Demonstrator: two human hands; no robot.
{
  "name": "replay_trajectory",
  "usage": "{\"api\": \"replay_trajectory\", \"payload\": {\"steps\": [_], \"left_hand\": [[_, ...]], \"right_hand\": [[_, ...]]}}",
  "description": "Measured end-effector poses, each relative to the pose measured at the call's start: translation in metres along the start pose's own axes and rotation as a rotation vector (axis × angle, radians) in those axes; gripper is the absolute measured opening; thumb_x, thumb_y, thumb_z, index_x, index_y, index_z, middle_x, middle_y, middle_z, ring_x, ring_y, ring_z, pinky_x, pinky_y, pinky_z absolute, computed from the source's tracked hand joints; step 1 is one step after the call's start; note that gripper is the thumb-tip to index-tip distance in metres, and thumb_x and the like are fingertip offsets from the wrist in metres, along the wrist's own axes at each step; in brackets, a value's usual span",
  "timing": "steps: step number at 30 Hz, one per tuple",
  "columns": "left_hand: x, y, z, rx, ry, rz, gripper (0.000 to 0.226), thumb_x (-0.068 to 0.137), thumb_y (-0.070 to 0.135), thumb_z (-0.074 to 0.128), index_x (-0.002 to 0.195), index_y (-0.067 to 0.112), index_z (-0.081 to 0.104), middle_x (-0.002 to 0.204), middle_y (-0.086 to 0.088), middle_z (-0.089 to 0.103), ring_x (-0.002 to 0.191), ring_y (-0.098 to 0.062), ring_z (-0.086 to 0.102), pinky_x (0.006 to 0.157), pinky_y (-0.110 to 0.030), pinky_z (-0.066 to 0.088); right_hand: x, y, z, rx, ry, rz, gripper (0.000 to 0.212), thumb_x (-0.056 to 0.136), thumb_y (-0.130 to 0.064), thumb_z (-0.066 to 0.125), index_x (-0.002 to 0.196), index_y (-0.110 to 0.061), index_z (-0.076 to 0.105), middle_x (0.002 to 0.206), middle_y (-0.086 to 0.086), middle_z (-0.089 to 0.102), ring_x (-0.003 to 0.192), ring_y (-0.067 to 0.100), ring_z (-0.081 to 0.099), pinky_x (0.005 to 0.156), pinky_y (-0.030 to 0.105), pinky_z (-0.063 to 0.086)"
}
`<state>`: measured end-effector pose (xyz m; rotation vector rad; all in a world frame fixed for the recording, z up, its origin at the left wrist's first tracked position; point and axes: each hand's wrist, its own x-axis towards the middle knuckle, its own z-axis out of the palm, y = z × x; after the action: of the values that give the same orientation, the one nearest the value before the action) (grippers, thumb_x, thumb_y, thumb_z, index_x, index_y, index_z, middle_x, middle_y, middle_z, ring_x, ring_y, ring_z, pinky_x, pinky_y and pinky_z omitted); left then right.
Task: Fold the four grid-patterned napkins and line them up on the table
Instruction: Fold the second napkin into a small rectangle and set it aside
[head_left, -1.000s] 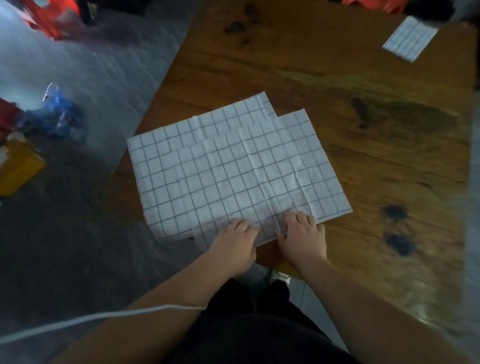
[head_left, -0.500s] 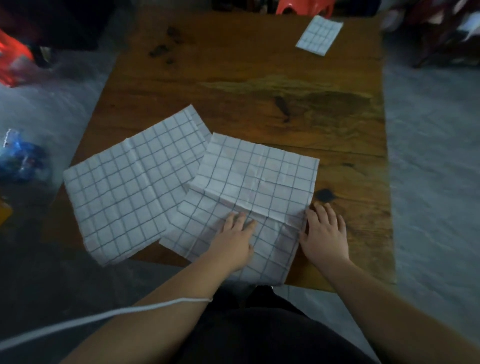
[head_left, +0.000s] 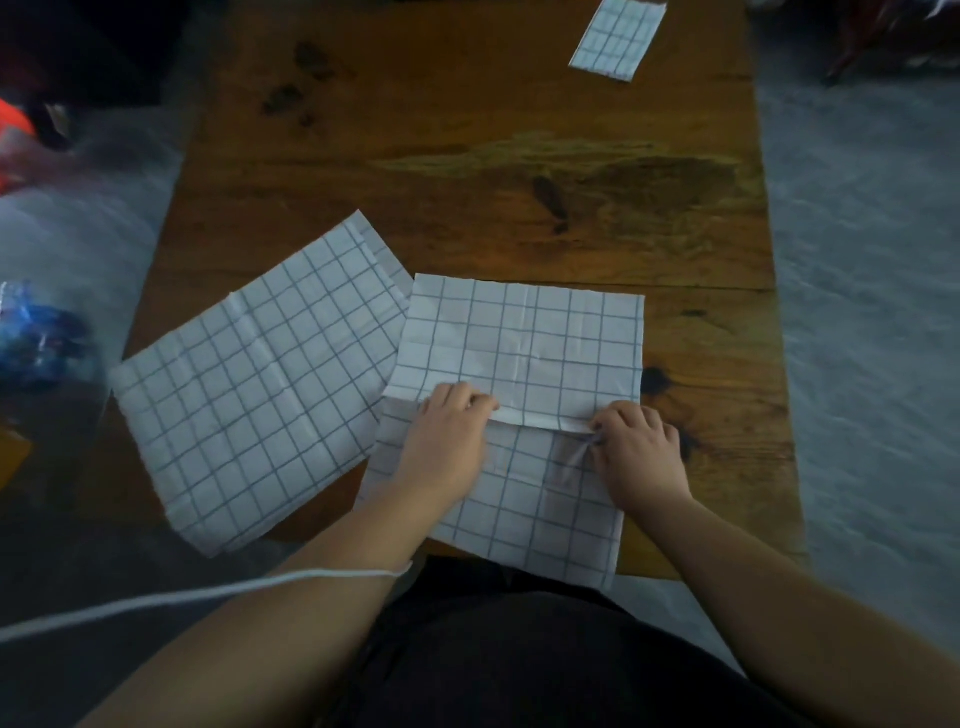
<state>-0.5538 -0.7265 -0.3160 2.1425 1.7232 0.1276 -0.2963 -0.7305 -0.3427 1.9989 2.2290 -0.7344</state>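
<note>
A white grid-patterned napkin (head_left: 519, 338) lies at the near edge of the wooden table (head_left: 493, 156), its far part folded toward me, its near part hanging over the edge. My left hand (head_left: 447, 441) pinches the folded edge at the left. My right hand (head_left: 639, 452) pinches the same edge at the right. An unfolded grid napkin (head_left: 249, 395) lies flat to the left, partly over the table's left edge; a second layer may lie under it. A small folded napkin (head_left: 618, 39) sits at the far right.
Dark knots and stains mark the table top. Grey floor (head_left: 857, 260) lies on both sides. A blue object (head_left: 36, 332) and red items (head_left: 15, 130) sit on the floor to the left. A white cord (head_left: 182, 597) crosses my left forearm.
The top napkin was pulled off the stack to the right and its far part folded toward me. Both hands have moved from pressing it flat to pinching the folded edge.
</note>
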Motion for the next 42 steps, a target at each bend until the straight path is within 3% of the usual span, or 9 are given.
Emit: {"api": "replay_trajectory", "payload": {"steps": [3, 5, 10, 18, 21, 25, 30, 35, 42], "left_hand": [[0.02, -0.018, 0.0, 0.087, -0.07, 0.021, 0.045, 0.092, 0.013, 0.06, 0.137, 0.021, 0.057, 0.147, -0.003, 0.047, 0.141, -0.028, 0.03, 0.115, -0.046, 0.026], [0.028, -0.029, 0.004, 0.074, -0.165, 0.015, 0.045, 0.096, 0.016, 0.057, 0.14, 0.022, 0.056, 0.153, -0.002, 0.044, 0.146, -0.028, 0.027, 0.118, -0.043, 0.016], [0.031, -0.039, 0.002, 0.013, -0.094, 0.002, 0.025, 0.096, 0.017, 0.059, 0.115, 0.023, 0.073, 0.123, 0.004, 0.069, 0.122, -0.022, 0.055, 0.101, -0.039, 0.037], [0.022, -0.031, -0.053, 0.006, -0.035, 0.045, 0.024, 0.103, 0.027, 0.052, 0.117, 0.027, 0.071, 0.104, 0.009, 0.074, 0.093, -0.011, 0.067, 0.084, -0.031, 0.051], [0.009, -0.028, -0.078, 0.006, -0.042, -0.013, 0.025, 0.103, 0.034, 0.049, 0.12, 0.031, 0.067, 0.11, 0.013, 0.071, 0.096, -0.007, 0.065, 0.086, -0.031, 0.053], [-0.014, -0.017, -0.103, -0.06, -0.055, -0.056, 0.025, 0.103, 0.034, 0.051, 0.123, 0.03, 0.066, 0.11, 0.014, 0.07, 0.096, -0.004, 0.063, 0.086, -0.026, 0.05], [-0.043, -0.008, -0.13, -0.257, -0.111, -0.155, 0.015, 0.099, 0.033, 0.06, 0.111, 0.039, 0.067, 0.102, 0.021, 0.066, 0.097, 0.003, 0.059, 0.088, -0.026, 0.049], [-0.04, -0.009, -0.157, -0.444, -0.005, -0.239, 0.012, 0.098, 0.029, 0.061, 0.1, 0.038, 0.07, 0.098, 0.021, 0.067, 0.096, 0.006, 0.057, 0.078, -0.018, 0.041], [0.037, -0.043, -0.111, -0.444, 0.003, -0.361, 0.005, 0.096, 0.033, 0.065, 0.094, 0.031, 0.07, 0.092, 0.016, 0.067, 0.091, -0.003, 0.061, 0.073, -0.025, 0.044]], "right_hand": [[0.007, -0.004, -0.007, -0.026, -0.072, 0.044, 0.026, 0.095, -0.03, 0.059, 0.12, -0.027, 0.054, 0.13, -0.003, 0.047, 0.125, 0.026, 0.04, 0.101, 0.048, 0.037], [0.01, -0.007, -0.011, -0.041, -0.11, 0.063, 0.029, 0.094, -0.028, 0.06, 0.122, -0.028, 0.053, 0.132, -0.003, 0.046, 0.127, 0.026, 0.039, 0.102, 0.048, 0.037], [0.015, -0.015, -0.019, -0.053, -0.119, 0.072, 0.031, 0.097, -0.038, 0.052, 0.127, -0.028, 0.053, 0.133, -0.001, 0.047, 0.126, 0.027, 0.041, 0.102, 0.05, 0.037], [0.008, -0.009, -0.057, 0.041, -0.02, 0.035, 0.026, 0.106, -0.031, 0.046, 0.118, -0.035, 0.068, 0.119, -0.012, 0.068, 0.113, 0.017, 0.058, 0.098, 0.046, 0.038], [-0.004, -0.003, -0.088, 0.144, 0.019, 0.074, 0.024, 0.103, -0.03, 0.053, 0.118, -0.033, 0.072, 0.105, -0.01, 0.074, 0.09, 0.013, 0.064, 0.081, 0.036, 0.052], [-0.028, 0.003, -0.128, 0.322, 0.005, 0.11, 0.015, 0.1, -0.031, 0.062, 0.11, -0.035, 0.073, 0.086, -0.021, 0.065, 0.074, 0.005, 0.063, 0.061, 0.025, 0.052], [-0.058, 0.004, -0.168, 0.576, 0.04, 0.083, 0.013, 0.094, -0.022, 0.073, 0.088, -0.034, 0.073, 0.085, -0.009, 0.072, 0.079, 0.012, 0.067, 0.06, 0.024, 0.047], [-0.054, 0.001, -0.184, 0.771, 0.108, 0.137, 0.012, 0.093, -0.021, 0.072, 0.081, -0.019, 0.072, 0.072, -0.005, 0.069, 0.063, 0.004, 0.063, 0.055, 0.024, 0.043], [0.028, 0.01, -0.138, 0.604, 0.112, 0.32, 0.019, 0.096, -0.029, 0.067, 0.085, -0.014, 0.067, 0.08, 0.005, 0.066, 0.075, 0.021, 0.06, 0.059, 0.031, 0.04]]}}
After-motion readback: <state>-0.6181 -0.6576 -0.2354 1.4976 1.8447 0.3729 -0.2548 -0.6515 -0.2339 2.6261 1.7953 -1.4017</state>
